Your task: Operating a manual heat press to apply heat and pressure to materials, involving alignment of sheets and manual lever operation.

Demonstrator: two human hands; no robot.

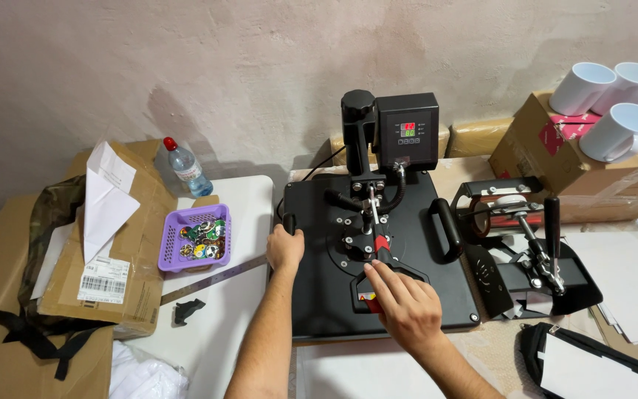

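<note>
Sitting in the middle of the frame on the table (245,199), the black heat press (378,251), with left hand (285,250) gripping the side handle (289,222) at its left edge and right hand (404,301) grasping the lever (375,222) near the purple basket (194,238).

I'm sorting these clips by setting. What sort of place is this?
Probably a small home or back-room printing workshop. A black heat press sits on the table under the person's hands, a mug press stands beside it, and blank white mugs lie on cardboard boxes.
</note>
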